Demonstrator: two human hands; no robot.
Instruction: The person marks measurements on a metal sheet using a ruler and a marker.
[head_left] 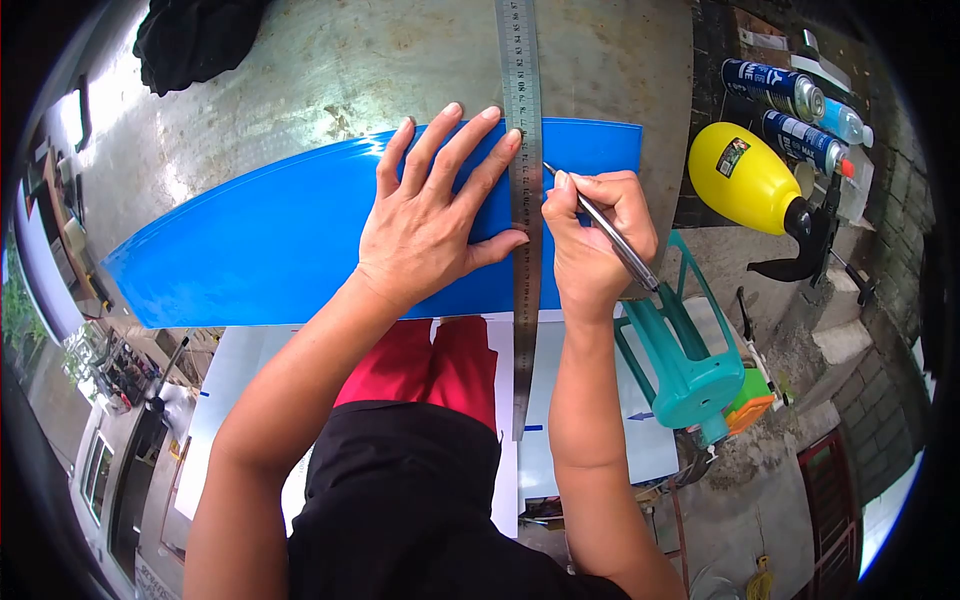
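A glossy blue curved panel (270, 240) lies across the metal table, narrowing toward the left. Over its right part runs a long steel ruler (525, 200), crossing the panel from top to bottom and sticking out past both edges. My left hand (430, 205) is spread flat on the panel, with the forefinger and thumb touching the ruler's left side. In my right hand (600, 240) is a dark, slim pen (625, 248), held in a writing grip. Its tip is at the blue surface, close by the ruler's right edge.
A yellow spray bottle (745, 175), several blue cans (770, 88) and a clear bottle (845, 122) are at the right. A teal plastic stool (690, 375) stands below them. Dark cloth (195, 40) lies on the metal table (350, 60) at upper left.
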